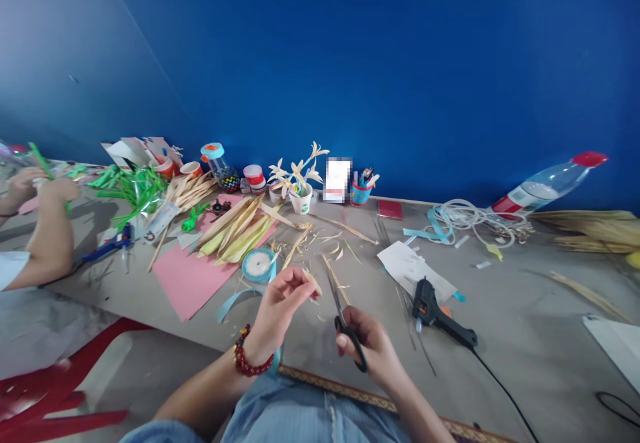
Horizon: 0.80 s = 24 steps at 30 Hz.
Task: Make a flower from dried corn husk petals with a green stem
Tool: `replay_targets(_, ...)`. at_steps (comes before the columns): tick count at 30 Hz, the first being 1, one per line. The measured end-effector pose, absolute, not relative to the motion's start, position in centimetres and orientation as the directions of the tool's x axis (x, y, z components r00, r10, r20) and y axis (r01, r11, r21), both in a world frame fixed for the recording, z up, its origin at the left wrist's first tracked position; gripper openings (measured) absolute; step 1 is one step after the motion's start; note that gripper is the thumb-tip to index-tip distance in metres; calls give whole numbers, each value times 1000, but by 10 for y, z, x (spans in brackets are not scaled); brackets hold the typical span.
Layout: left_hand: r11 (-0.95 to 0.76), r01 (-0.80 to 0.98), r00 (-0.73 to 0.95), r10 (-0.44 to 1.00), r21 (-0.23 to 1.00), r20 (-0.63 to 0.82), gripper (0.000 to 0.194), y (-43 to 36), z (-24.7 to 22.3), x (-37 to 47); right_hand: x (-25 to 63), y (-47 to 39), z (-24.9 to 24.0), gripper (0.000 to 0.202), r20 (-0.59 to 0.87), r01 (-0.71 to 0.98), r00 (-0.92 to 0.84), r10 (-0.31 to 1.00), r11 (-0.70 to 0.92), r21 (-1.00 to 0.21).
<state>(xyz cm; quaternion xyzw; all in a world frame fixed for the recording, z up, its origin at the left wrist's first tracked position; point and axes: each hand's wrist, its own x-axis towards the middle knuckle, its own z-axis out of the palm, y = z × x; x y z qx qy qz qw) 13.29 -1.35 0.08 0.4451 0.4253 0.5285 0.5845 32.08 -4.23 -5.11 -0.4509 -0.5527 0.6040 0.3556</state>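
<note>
Between the thumb and fingers of my left hand is a small pale piece of corn husk. My right hand has its fingers through the black handles of a pair of scissors, whose blades point away from me, just right of the husk piece and apart from it. Husk scraps lie beyond the blades. A roll of light blue ribbon rests behind my left hand, beside long dried corn husks on pink paper.
A black glue gun with its cord lies at right, near white paper. Along the wall stand a cup of husk flowers, a pen holder and a leaning plastic bottle. At far left, another person's arm reaches over the table.
</note>
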Motion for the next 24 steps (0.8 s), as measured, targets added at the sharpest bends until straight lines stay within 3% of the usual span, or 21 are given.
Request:
replay_targets(6,51,-23,285,958,998,-42,9,-15,14,135,328,-43,-41,63,-172,-3,-439,882,-193,-981)
replay_targets(12,-18,207,342,938,978,-56,6,-13,20,136,331,-45,-40,62,-162,18,-443,882,-172,-985)
replay_targets(24,37,171,383,918,985,-101,8,-11,22,137,332,-47,-38,62,-171,52,-400,900,-164,-985)
